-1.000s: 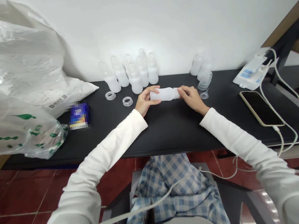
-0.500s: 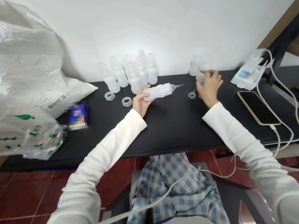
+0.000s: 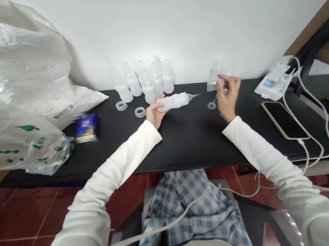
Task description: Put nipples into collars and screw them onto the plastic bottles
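Your left hand [image 3: 154, 113] closed around white plastic bottle [image 3: 172, 102], held sideways, pointed tip bare. Right fingers [image 3: 228, 82] pinch clear cap [image 3: 214, 80], right of bottle. Small clear funnel [image 3: 211, 105] below cap. Upright bottles [image 3: 147, 85] behind bottle.

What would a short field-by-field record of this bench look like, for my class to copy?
Left hand: grips a white plastic bottle lying sideways, narrow tip pointing right
Right hand: raised at a clear plastic cover, tilted; grip unclear
Beside right hand: small clear funnel-shaped piece
Surface: black table
Behind: upright plastic bottles
Left of hands: white plastic ring
Far right: smartphone
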Tool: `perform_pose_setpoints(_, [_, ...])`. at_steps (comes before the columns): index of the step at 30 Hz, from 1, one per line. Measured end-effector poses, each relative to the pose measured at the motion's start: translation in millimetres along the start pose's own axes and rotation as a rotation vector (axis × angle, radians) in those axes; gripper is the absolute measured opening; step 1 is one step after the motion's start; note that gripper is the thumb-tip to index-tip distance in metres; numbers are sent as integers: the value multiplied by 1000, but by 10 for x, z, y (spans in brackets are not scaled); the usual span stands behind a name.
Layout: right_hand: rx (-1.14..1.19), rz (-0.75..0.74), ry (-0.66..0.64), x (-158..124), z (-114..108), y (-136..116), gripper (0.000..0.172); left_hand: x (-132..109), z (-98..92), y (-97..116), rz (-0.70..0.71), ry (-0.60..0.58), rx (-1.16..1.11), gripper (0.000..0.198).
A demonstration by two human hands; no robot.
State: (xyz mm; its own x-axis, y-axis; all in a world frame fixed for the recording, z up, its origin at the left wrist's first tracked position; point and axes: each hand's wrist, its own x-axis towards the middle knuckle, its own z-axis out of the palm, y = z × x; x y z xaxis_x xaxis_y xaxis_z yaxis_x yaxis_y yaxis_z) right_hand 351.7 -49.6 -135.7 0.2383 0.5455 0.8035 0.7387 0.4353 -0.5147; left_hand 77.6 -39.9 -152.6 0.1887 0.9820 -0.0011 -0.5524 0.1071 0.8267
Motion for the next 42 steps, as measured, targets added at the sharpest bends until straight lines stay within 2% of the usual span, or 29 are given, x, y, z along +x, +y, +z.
perform_pose_setpoints(5, [131, -17, -85, -126, 71, -138, 46, 12, -21, -18, 18, 5, 32, 49])
perform_pose_setpoints(11, [183, -52, -207, -202, 104, -215, 43, 4, 1, -14, -1, 28, 17, 49])
perform_pose_setpoints(18, [207, -110, -356, -229, 130, -258, 40, -4, 25, -27, 34, -10, 99, 45])
perform_pose_setpoints(23, [255, -138, -352, -223, 125, -263, 37, -37, 46, -19, 55, -37, 180, 47])
perform_pose_setpoints(27, [275, -91, -356, -232, 139, -251, 36, -58, 89, -9, 43, -21, 273, 46])
perform_pose_setpoints(32, [332, -88, -396, -281, 175, -244, 34, -83, 136, -7, 21, 9, 342, 58])
perform_pose_setpoints(38, [273, -178, -452, -329, 209, -248, 33, -133, 178, -43, -34, 2, 404, 61])
perform_pose_setpoints(42, [234, -155, -404, -339, 256, -278, 29, -110, 187, -77, -32, 22, 399, 59])
